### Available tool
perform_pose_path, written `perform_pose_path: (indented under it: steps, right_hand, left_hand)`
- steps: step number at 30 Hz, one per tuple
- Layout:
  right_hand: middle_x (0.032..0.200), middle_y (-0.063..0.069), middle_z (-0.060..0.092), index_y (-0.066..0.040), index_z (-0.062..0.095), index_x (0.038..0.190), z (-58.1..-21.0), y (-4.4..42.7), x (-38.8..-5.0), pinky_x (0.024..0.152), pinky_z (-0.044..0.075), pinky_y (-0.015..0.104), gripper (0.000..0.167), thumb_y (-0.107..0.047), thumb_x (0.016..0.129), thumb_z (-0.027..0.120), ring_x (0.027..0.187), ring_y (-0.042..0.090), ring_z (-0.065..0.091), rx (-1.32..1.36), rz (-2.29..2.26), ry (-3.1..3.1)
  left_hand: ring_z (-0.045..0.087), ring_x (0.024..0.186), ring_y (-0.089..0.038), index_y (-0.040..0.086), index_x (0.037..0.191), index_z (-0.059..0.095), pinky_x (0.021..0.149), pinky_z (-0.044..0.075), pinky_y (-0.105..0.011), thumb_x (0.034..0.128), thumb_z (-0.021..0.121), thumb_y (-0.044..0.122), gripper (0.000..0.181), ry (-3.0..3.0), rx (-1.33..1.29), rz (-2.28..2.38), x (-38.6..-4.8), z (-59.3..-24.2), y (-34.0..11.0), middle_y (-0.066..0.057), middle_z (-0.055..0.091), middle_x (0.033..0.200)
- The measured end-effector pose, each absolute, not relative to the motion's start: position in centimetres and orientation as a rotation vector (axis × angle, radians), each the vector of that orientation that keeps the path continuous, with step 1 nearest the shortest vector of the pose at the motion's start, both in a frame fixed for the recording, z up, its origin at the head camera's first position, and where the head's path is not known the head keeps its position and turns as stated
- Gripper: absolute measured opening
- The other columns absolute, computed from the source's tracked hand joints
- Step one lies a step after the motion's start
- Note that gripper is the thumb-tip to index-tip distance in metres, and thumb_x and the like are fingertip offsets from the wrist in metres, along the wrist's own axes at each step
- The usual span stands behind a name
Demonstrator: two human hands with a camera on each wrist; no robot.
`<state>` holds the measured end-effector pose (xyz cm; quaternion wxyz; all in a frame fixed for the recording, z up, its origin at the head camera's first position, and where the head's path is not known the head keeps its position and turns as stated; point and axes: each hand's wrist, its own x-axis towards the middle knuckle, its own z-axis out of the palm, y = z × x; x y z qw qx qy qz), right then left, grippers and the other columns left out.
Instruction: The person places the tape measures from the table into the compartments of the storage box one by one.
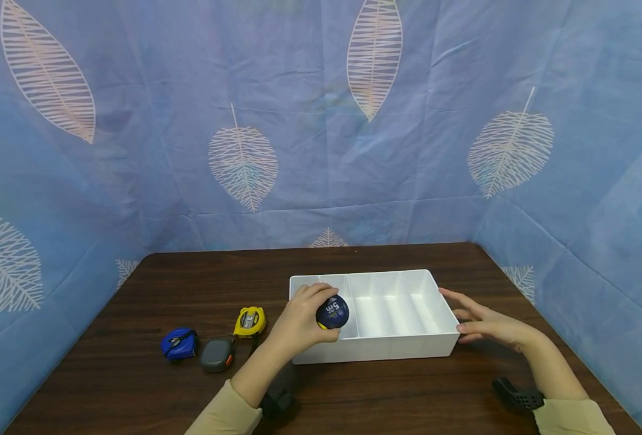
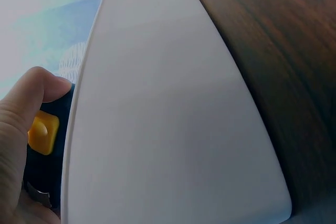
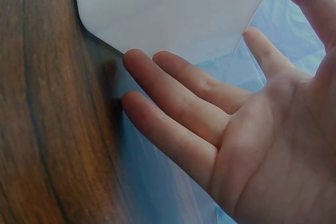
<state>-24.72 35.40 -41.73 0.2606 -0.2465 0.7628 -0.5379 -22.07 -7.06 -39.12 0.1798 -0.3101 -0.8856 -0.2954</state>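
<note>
My left hand (image 1: 305, 317) grips a dark blue round tape measure (image 1: 333, 312) marked 5m over the left part of a white divided tray (image 1: 375, 347). In the left wrist view, the tape measure's yellow button (image 2: 44, 132) shows beside the thumb, and the tray's long front wall (image 2: 152, 129) fills the middle. My right hand (image 1: 491, 325) is at the tray's right end, its fingers fairly straight. From the right wrist view, those fingers (image 3: 184, 106) spread alongside the end wall (image 3: 168, 14), with fingertips at its edge. The compartments in the tray's right part hold nothing.
Left of the tray, on the dark wooden table (image 1: 136, 386), lie a yellow tape measure (image 1: 250, 321), a grey tape measure (image 1: 217, 354) and a blue tape measure (image 1: 179, 344). A blue leaf-print cloth (image 1: 299, 151) hangs behind and at both sides.
</note>
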Motion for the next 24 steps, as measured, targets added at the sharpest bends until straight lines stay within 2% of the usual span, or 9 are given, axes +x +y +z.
perform_pose_path:
  steps: [7,24]
  right_hand:
    - [0.149,0.035,0.016,-0.025,-0.001,0.155,-41.88,35.41,-24.87,0.090,0.045,0.048,0.073,-0.009,0.100,0.043,0.122,0.029,0.050,-0.638,-1.452,2.074]
    - [0.148,0.036,0.019,-0.022,-0.002,0.155,-41.82,35.45,-24.77,0.090,0.046,0.049,0.073,-0.007,0.100,0.042,0.120,0.028,0.051,-0.667,-1.462,2.061]
  left_hand:
    - [0.049,0.100,-0.017,0.010,0.127,0.061,0.077,0.050,-0.034,0.0650,0.085,0.027,0.069,-2.512,-0.887,-0.842,-22.13,-39.40,-6.95,0.000,0.057,0.125]
    - [0.048,0.102,-0.017,0.012,0.131,0.059,0.075,0.051,-0.030,0.0680,0.083,0.028,0.069,-2.580,-0.868,-0.892,-22.24,-39.94,-6.69,0.001,0.056,0.127]
